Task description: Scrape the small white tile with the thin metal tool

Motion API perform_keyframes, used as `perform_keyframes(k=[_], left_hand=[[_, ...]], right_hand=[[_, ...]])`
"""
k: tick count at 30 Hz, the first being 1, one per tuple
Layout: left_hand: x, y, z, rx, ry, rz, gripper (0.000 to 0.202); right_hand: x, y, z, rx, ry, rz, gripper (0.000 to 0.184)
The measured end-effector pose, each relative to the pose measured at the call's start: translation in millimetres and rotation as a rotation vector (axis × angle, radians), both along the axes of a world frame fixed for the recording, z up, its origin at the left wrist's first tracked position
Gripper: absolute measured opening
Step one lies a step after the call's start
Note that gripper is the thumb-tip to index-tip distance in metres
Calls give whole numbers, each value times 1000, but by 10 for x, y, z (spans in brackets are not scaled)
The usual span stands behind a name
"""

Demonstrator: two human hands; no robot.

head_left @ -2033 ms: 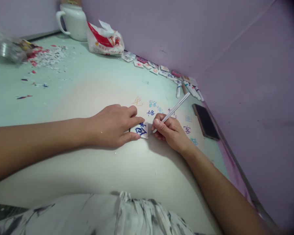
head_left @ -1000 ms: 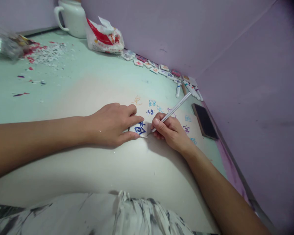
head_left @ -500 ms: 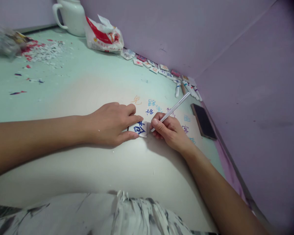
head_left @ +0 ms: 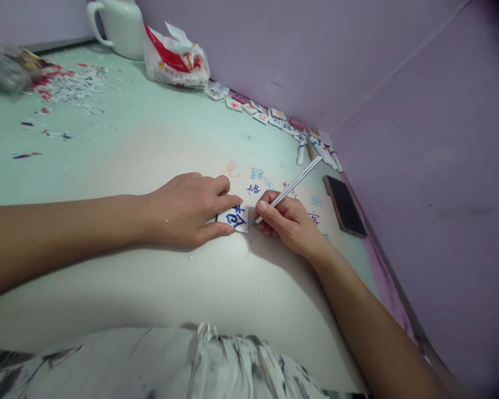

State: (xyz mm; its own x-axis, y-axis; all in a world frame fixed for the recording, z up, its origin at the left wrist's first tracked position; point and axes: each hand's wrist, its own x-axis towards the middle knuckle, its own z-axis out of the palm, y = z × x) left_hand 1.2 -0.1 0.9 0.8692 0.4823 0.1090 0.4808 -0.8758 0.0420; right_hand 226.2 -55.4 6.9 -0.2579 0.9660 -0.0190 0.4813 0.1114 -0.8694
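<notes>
My left hand (head_left: 193, 211) lies on the table, thumb and fingers bracing a small white square block (head_left: 242, 226) from both sides. A dark blue handwritten character marks the block's top, partly covered by the fingers. In my right hand (head_left: 283, 217), a slim silver pen-like tool (head_left: 298, 180) is pinched, slanting up to the right. Its lower end is close to the block's right edge; whether it touches cannot be made out. Coloured characters (head_left: 258, 176) are written on the tabletop just beyond both hands.
A dark phone (head_left: 344, 205) lies right, by the wall. Along the back wall are several marked blocks (head_left: 260, 118) and white markers (head_left: 322, 151). A tissue pack (head_left: 177, 61), white jug (head_left: 122, 30), clear plastic bag (head_left: 4, 66) and red-and-white scraps (head_left: 75, 88) stand or lie at the back left.
The view has shifted very slightly. Both hands, the block and the silver tool keep nearly the same places.
</notes>
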Motion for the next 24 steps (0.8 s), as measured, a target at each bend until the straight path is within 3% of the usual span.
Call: perform_keyframes(k=[24], left_hand=[[4,-7,16,-14,-3,5,48]], right_hand=[[2,-9,18,-30,-13,-6,56]])
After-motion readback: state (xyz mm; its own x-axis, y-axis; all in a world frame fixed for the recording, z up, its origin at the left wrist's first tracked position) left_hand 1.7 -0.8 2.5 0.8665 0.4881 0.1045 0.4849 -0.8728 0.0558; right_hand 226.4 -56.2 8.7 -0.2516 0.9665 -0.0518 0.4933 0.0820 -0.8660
